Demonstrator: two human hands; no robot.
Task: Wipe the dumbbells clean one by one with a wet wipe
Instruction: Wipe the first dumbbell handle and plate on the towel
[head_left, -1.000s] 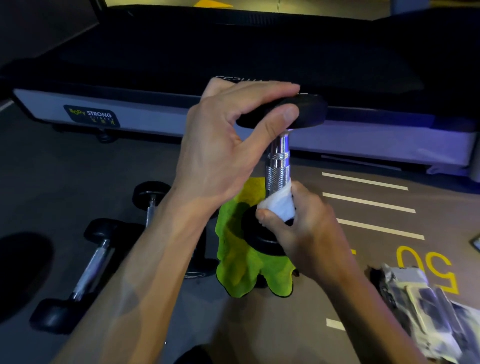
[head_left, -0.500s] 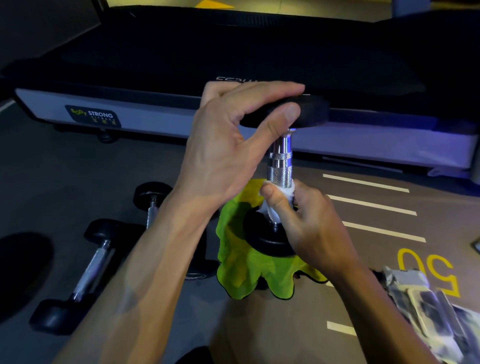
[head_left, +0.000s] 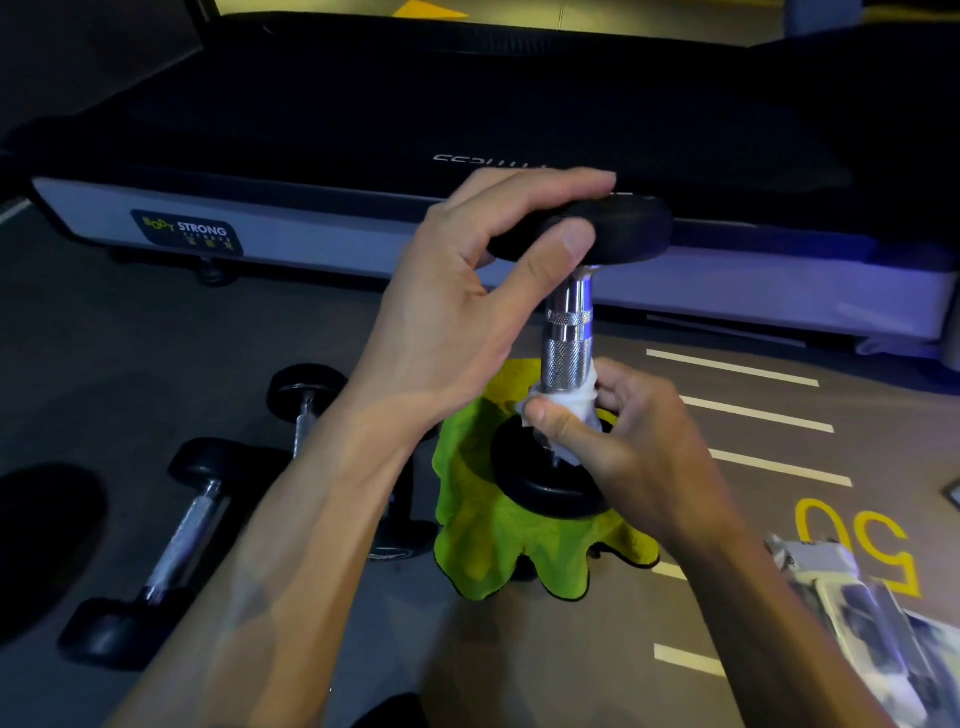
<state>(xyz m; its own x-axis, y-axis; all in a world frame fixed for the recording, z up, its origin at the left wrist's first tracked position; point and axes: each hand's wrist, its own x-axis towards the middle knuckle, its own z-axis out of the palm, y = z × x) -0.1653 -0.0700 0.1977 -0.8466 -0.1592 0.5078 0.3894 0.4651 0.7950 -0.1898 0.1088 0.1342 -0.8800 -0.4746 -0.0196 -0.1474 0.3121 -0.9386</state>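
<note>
Left hand (head_left: 457, 317) grips top head of upright dumbbell (head_left: 569, 332) w/ thumb & fingers. Right hand (head_left: 623, 447) pinches white wet wipe (head_left: 571, 405) round lower handle, over green cloth (head_left: 498, 545).

A: Lower handle of the upright dumbbell (head_left: 567, 332) vanishes under the wet wipe (head_left: 569, 402) and right hand (head_left: 631, 447)!

B: And the left forearm covers part of a floor dumbbell (head_left: 306, 400). That packet (head_left: 878, 618) at the right edge? Blurred, cropped, unreadable.
</note>
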